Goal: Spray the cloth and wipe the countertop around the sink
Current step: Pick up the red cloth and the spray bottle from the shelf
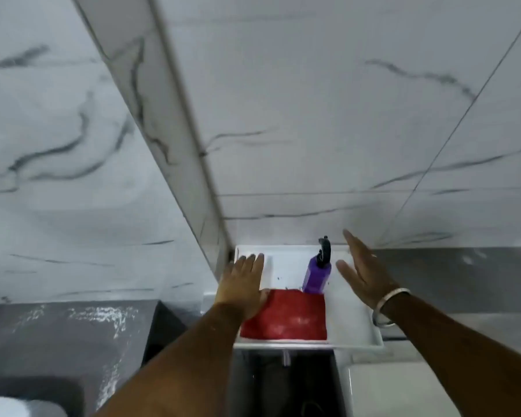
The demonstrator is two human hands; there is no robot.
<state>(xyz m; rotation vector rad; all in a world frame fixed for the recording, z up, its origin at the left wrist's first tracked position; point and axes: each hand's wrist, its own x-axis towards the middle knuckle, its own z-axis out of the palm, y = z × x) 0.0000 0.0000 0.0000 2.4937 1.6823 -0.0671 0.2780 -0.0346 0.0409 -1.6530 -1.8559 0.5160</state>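
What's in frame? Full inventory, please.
White rectangular plastic tray: 1, white, centre, against the wall.
Red folded cloth: 1, red, lying in the tray's near part.
Purple spray bottle with black trigger head: 1, purple and black, in the tray behind the cloth.
Marble-pattern wall tiles: several, white with grey veins, behind and left.
Dark grey countertop: 1, grey, lower left.
Silver bangle: 1, right wrist.
Left hand: 1, open, at the cloth's left edge.
Right hand: 1, open, right of the bottle.

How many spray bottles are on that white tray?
1: a purple spray bottle with a black trigger, on the white tray behind the red cloth. No others visible.
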